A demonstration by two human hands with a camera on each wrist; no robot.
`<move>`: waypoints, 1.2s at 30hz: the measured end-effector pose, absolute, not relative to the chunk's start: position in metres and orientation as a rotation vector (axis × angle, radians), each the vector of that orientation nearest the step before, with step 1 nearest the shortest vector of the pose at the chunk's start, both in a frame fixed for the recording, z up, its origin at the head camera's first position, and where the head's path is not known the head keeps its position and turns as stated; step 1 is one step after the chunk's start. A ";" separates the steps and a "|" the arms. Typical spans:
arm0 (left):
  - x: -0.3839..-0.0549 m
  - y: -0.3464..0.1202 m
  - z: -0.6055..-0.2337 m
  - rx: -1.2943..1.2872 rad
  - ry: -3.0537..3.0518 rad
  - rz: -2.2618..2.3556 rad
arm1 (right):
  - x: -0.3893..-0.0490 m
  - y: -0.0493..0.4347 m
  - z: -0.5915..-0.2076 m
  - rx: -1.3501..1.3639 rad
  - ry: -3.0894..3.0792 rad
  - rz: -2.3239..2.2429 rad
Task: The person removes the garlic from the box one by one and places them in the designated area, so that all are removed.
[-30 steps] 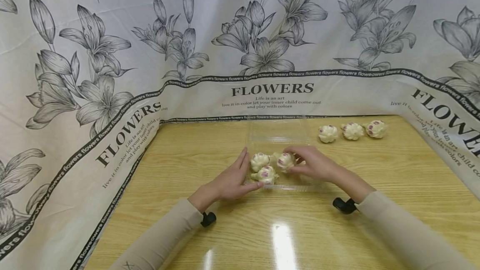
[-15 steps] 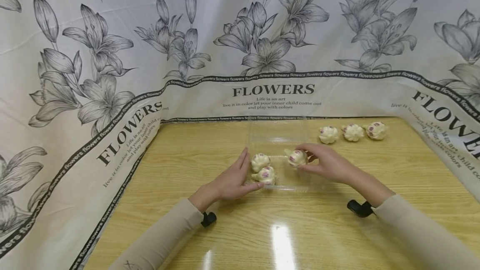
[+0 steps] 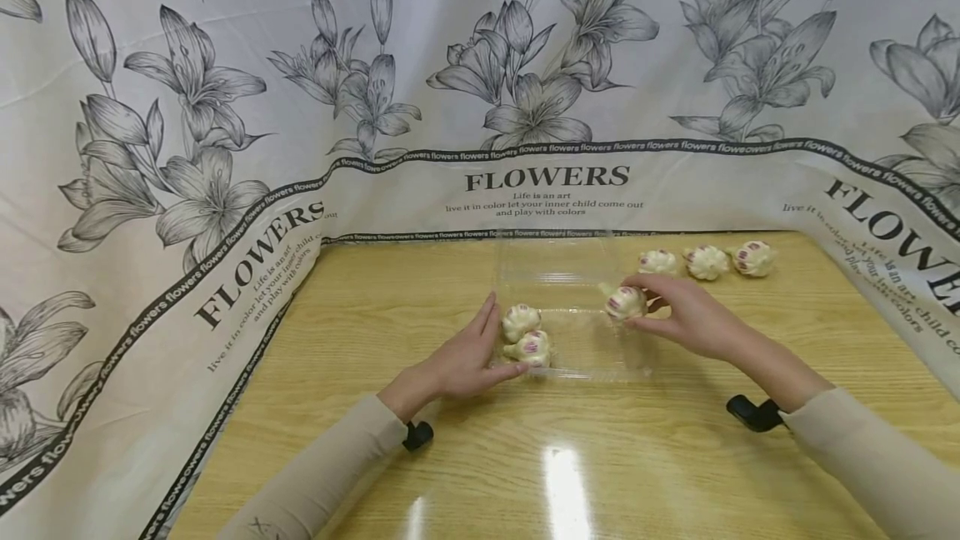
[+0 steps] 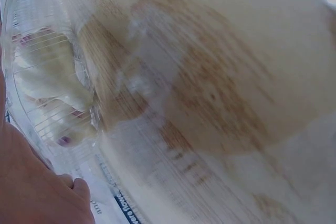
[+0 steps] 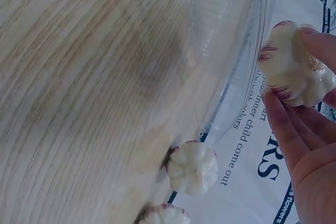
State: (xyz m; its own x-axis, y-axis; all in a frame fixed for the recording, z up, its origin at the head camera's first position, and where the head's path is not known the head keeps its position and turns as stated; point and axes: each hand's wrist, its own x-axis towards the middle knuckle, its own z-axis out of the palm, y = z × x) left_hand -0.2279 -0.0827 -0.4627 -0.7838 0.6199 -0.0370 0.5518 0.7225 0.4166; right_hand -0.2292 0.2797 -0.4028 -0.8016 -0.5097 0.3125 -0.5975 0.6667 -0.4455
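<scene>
My right hand (image 3: 693, 319) pinches a garlic bulb (image 3: 625, 302) between thumb and fingers, above the right side of a clear plastic clamshell box (image 3: 592, 365). In the right wrist view this purple-streaked white bulb (image 5: 294, 66) is raised past the box rim (image 5: 257, 51). My left hand (image 3: 465, 357) rests against the box's left side and front corner, with its fingers straight and its thumb along the front edge. Two garlic bulbs lie in the left part of the box, a rear one (image 3: 521, 322) and a front one (image 3: 533, 349). The box's lid (image 3: 555, 257) is folded back.
Three more garlic bulbs stand in a row at the back right: a left one (image 3: 657, 262), a middle one (image 3: 706, 262) and a right one (image 3: 754, 258). Behind the wooden table (image 3: 360, 307) hangs a flower-printed cloth (image 3: 405, 198), which also borders both sides.
My right hand has lifted the third garlic bulb from beside the other two and carried it rightward, to over the box's right side. The left hand has stayed in place.
</scene>
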 end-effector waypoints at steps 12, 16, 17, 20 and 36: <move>-0.227 -0.084 -0.461 0.965 2.755 0.584 | -0.229 0.301 -0.403 0.854 -2.706 0.791; -0.228 -0.083 -0.461 0.974 2.757 0.582 | -0.230 0.311 -0.406 0.793 -2.732 0.812; -0.228 -0.083 -0.461 0.975 2.755 0.579 | -0.231 0.314 -0.407 0.774 -2.739 0.817; -0.228 -0.083 -0.461 0.971 2.754 0.573 | -0.233 0.322 -0.412 0.733 -2.757 0.824; -0.227 -0.083 -0.462 0.958 2.755 0.586 | -0.245 0.346 -0.436 0.487 -2.906 0.861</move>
